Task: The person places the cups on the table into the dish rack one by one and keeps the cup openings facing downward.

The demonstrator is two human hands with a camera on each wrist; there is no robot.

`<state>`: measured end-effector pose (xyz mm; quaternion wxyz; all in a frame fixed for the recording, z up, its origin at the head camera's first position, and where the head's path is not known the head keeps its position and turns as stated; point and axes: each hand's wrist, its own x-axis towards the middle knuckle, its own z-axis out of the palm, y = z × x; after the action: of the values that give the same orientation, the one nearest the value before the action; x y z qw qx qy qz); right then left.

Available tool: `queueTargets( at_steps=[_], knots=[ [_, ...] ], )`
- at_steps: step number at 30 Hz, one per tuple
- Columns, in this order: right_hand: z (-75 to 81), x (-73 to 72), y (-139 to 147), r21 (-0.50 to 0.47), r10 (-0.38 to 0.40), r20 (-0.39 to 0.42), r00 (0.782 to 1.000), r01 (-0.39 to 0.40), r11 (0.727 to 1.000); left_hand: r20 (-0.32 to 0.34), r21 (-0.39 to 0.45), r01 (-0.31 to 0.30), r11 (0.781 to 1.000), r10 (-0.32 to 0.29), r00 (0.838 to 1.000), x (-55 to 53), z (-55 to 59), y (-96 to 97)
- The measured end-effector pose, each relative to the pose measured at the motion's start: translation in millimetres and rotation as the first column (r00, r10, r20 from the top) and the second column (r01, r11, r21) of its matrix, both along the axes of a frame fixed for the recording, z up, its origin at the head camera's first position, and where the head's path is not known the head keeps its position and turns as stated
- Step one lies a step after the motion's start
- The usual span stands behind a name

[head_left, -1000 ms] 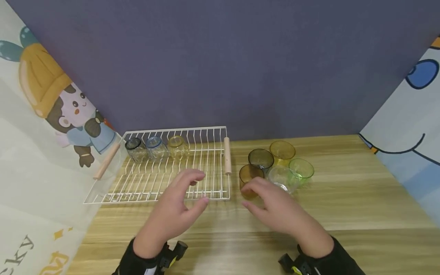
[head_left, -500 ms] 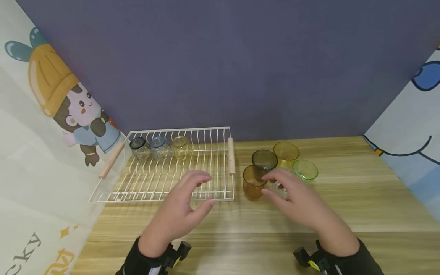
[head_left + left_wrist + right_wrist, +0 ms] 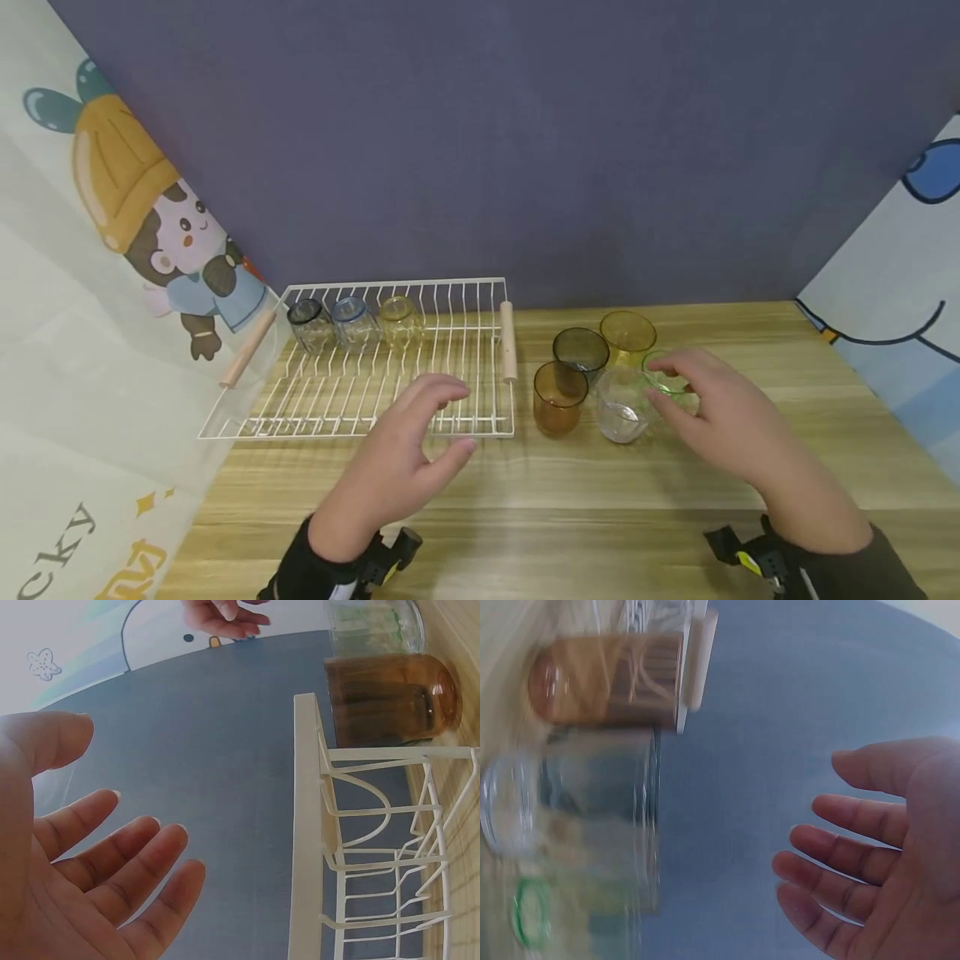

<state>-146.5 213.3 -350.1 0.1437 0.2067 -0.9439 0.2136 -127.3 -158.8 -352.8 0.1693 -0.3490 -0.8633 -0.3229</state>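
Observation:
My right hand hovers with nothing in it, thumb and fingers loosely curved, overlapping the green glass in the head view. Just left of it stands a clear glass, then an amber-brown glass. Behind these are a smoky grey glass and a yellow glass. My left hand is held near the front right of the white wire rack, its fingers relaxed and holding nothing. The left wrist view shows its palm beside the rack's handle.
Along the rack's back left stand a dark grey glass, a blue glass and a yellowish glass. Wooden handles flank the rack. A dark blue-grey panel rises behind the wooden table.
My right hand has moved right, from in front of the amber-brown glass, across the clear glass, to the green one. My left hand has stayed almost still. The head view has shifted slightly.

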Motion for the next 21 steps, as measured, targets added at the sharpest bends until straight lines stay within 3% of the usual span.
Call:
queueTargets(
  at_steps=[6, 11, 21],
  knots=[
    [10.1, -13.5, 21, 0.057, -0.093, 0.027, 0.995, 0.091, 0.994, -0.009, -0.003, -0.001, 1.0, 0.001, 1.0, -0.3, 0.3, 0.2],
    [12.3, -30.8, 32, 0.087, -0.102, 0.07, 0.992, 0.096, 0.992, -0.013, -0.001, -0.008, 1.0, 0.008, 1.0, -0.3, 0.9, -0.1],
    [-10.3, -73.7, 50, 0.177, -0.077, 0.126, 0.989, 0.054, 0.983, -0.017, -0.011, -0.029, 1.0, 0.028, 0.999, 0.9, 0.4, 0.4]
  ],
)
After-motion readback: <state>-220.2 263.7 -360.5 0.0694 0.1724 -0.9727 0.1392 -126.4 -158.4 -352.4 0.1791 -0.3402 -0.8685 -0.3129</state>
